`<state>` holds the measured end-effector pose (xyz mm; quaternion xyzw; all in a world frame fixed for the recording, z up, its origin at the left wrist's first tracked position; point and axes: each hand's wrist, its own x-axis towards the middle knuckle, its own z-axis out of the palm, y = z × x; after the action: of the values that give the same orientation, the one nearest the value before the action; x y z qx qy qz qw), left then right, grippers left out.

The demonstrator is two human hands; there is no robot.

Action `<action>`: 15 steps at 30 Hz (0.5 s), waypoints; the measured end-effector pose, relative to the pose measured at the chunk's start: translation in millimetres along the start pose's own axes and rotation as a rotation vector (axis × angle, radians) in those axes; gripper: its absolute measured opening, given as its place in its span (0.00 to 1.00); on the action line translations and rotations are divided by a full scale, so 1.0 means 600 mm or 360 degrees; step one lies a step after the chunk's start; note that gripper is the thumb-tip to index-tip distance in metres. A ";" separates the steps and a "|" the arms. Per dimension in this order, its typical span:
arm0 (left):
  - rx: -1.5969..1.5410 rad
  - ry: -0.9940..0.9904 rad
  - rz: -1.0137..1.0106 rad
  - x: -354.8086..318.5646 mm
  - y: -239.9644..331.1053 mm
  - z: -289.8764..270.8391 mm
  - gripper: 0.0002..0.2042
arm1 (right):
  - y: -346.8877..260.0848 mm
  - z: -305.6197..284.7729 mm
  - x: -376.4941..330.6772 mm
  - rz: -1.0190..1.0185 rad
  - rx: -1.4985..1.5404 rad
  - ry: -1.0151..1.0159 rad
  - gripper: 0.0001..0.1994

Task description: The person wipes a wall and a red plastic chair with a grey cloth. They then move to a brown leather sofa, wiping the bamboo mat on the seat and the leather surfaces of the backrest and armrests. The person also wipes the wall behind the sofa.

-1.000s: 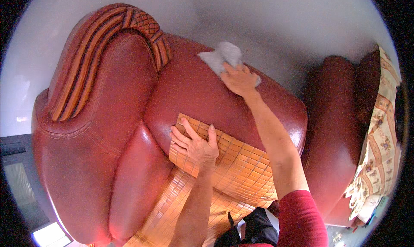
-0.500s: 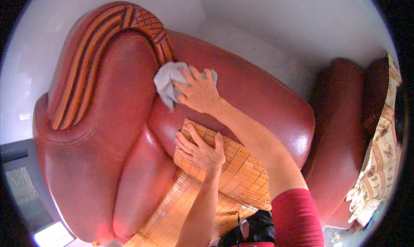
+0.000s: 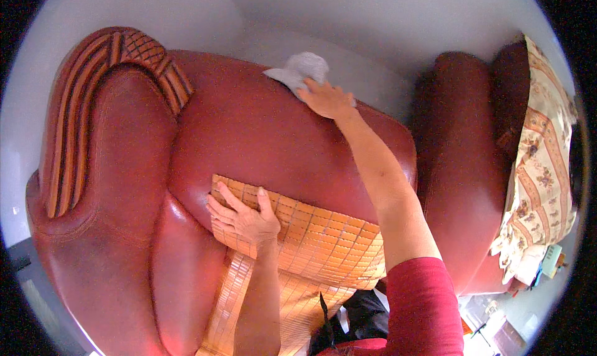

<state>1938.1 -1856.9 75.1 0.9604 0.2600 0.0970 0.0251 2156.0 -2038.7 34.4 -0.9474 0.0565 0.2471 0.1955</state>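
Observation:
My right hand [image 3: 328,100] reaches to the top edge of the dark red leather sofa backrest [image 3: 273,132]. Under its fingers is a grey cloth [image 3: 305,70], bunched and partly hanging past that edge. Lower down, my left hand [image 3: 249,219] lies with spread fingers on a tan mat of small slats [image 3: 311,238], pressing its upper part against the backrest. The mat bends there and runs down over the seat towards me.
On the left, the sofa's padded arm [image 3: 127,138] carries a carved wooden trim [image 3: 65,151]. A pale wall [image 3: 348,14] rises behind the backrest. To the right stands another red leather seat [image 3: 457,169], with a patterned cloth cover [image 3: 541,163] beside it.
My right hand has moved the cloth from beside the wooden trim rightwards to the backrest's top edge. My left hand stays on the mat. The view has shifted right.

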 end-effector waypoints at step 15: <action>-0.0011 0.0073 -0.0029 -0.004 -0.017 0.021 0.37 | 0.514 0.182 -0.242 0.0104 0.0238 0.0277 0.23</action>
<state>1933.2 -1849.2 61.2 0.9554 0.2688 0.1196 0.0234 1917.8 -2276.5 -87.3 -0.9456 0.1225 0.1654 0.2518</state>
